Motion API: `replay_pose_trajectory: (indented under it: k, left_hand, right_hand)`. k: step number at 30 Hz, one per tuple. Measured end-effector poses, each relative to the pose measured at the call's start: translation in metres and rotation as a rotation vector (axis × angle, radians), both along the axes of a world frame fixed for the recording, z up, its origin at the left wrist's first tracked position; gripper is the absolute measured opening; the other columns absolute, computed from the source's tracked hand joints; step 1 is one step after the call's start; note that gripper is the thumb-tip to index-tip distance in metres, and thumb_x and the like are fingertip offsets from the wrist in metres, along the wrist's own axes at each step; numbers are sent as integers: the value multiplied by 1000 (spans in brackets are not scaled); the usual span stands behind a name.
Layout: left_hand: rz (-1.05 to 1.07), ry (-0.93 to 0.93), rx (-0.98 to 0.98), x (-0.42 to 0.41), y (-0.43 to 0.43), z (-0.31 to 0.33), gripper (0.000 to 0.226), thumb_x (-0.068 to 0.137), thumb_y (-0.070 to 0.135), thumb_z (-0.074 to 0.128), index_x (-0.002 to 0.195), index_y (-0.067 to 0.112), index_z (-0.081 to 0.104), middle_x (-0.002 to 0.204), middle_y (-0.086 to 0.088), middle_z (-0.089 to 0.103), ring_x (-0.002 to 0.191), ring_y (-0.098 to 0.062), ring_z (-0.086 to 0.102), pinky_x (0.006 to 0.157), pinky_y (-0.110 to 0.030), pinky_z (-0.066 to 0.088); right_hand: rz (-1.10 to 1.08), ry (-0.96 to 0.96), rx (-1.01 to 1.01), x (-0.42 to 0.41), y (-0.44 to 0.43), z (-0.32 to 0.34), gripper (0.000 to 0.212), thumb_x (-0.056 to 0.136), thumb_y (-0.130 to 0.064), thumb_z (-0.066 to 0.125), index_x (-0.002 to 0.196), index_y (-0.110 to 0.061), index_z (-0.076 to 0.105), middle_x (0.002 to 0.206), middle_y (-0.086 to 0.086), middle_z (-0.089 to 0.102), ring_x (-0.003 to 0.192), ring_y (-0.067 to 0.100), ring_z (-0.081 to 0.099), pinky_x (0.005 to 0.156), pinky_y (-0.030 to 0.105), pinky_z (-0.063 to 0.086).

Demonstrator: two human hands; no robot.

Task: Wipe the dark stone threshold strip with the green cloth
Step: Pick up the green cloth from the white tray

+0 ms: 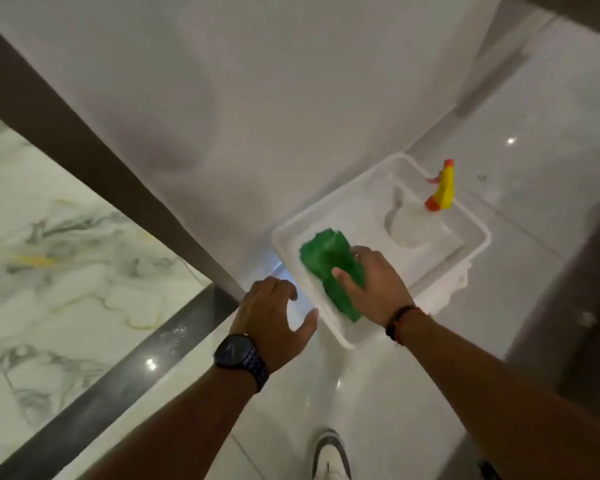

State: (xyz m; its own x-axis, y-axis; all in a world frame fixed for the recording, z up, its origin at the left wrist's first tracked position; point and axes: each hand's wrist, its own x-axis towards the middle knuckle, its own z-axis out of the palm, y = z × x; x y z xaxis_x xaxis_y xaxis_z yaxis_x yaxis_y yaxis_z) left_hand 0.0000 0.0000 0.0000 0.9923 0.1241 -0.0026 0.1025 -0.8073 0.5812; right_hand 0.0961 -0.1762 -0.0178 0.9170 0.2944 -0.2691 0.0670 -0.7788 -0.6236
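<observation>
The green cloth [326,261] lies bunched in the near corner of a white plastic tray [478,237] on the floor. My right hand [378,285] is closed over the cloth, thumb and fingers pressing into it. Just left of the tray's near corner hovers my left hand [274,313], a dark watch on its wrist, fingers spread and holding nothing. The dark stone threshold strip [118,382] runs diagonally across the floor at lower left, glossy, between marbled tile and white tile. It ends at a dark door frame [84,147].
A spray bottle with a yellow and orange trigger head [442,188] stands in the tray's far corner. A white door or wall panel [239,98] rises behind the tray. A white shoe [329,459] shows at the bottom edge. A dark vertical surface [586,306] is at right.
</observation>
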Motion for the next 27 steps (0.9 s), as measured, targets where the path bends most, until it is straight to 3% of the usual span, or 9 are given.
replay_pose_trajectory:
  k: [4, 6, 8, 9, 14, 19, 21, 23, 27]
  left_hand:
    - [-27, 47, 26, 26, -9, -80, 34, 73, 47, 64, 81, 14, 55, 84, -4, 55, 77, -25, 52, 70, -43, 50]
    - [-41, 58, 59, 35, -13, -109, 50, 74, 49, 63, 103, 10, 57, 110, -14, 57, 103, -32, 54, 89, -48, 48]
    - [-49, 89, 128, 45, -16, -134, 74, 76, 56, 58, 131, 7, 44, 144, -20, 39, 136, -34, 30, 113, -48, 26]
    - [-52, 99, 154, 50, -15, -145, 83, 77, 59, 54, 138, 7, 36, 153, -20, 27, 143, -32, 15, 116, -44, 14]
    - [-90, 87, 236, 59, -14, -173, 91, 78, 65, 40, 144, 4, 28, 159, -18, 12, 146, -29, -6, 116, -41, -1]
    - [-138, 74, 198, 56, -6, -168, 95, 79, 71, 39, 146, 5, 23, 159, -16, 11, 147, -28, -4, 115, -38, -2]
    - [-144, 68, 156, 53, 4, -159, 94, 80, 70, 44, 146, 6, 24, 159, -15, 13, 147, -27, 1, 115, -35, 0]
    - [-132, 58, 111, 44, 20, -147, 88, 81, 66, 50, 143, 6, 32, 156, -15, 24, 146, -27, 11, 116, -35, 8]
    - [-23, -4, 53, 9, 61, -122, 64, 81, 55, 58, 125, 7, 53, 132, -14, 54, 125, -31, 46, 103, -42, 37]
  right_hand:
    - [-98, -41, -40, 28, 7, -89, 60, 86, -48, 53, 131, -11, 41, 121, 19, 52, 109, 36, 50, 93, 44, 43]
    - [-154, -91, -72, 35, 8, -117, 76, 84, -50, 57, 139, -7, 27, 127, 25, 47, 112, 43, 46, 94, 52, 42]
    - [-186, -138, -120, 45, 6, -138, 90, 79, -55, 58, 143, -7, 16, 130, 25, 44, 114, 44, 43, 93, 55, 40]
    - [-181, -136, -158, 50, 5, -146, 93, 77, -57, 59, 143, -8, 15, 131, 24, 43, 115, 44, 43, 92, 55, 40]
    - [-58, -95, -280, 72, 11, -169, 67, 80, -52, 61, 123, -5, 40, 122, 20, 47, 108, 38, 45, 85, 47, 40]
    - [-28, -96, -278, 67, 22, -164, 38, 91, -36, 54, 110, -4, 46, 112, 20, 50, 101, 37, 47, 81, 43, 40]
    - [-47, -97, -151, 59, 23, -151, 26, 91, -32, 53, 101, -11, 42, 92, 9, 55, 84, 32, 50, 68, 38, 38]
    - [-30, -156, -48, 49, 29, -130, 23, 91, -32, 53, 94, -16, 38, 72, -5, 49, 72, 30, 51, 61, 34, 36]
    - [-16, -340, 279, 20, 63, -77, 23, 88, -32, 57, 92, -12, 46, 71, -7, 56, 67, 16, 57, 57, 31, 45]
